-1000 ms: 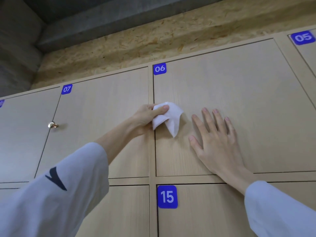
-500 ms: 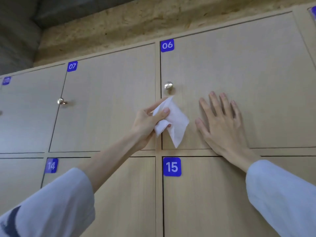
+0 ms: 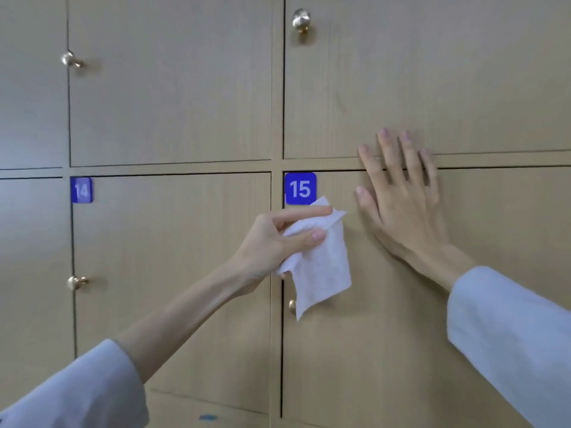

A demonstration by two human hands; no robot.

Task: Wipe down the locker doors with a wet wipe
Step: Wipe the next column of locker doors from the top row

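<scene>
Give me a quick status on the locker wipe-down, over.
Left hand has its grip on the wipe, low on door 15. Right hand flat, spanning doors. Knob half-hidden behind wipe.

One head-worn view, facing the locker doors (image 3: 173,267) straight on, close, at arm's reach

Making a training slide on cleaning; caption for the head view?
Left hand holds a wet wipe at locker door 15; right hand rests flat.
</scene>
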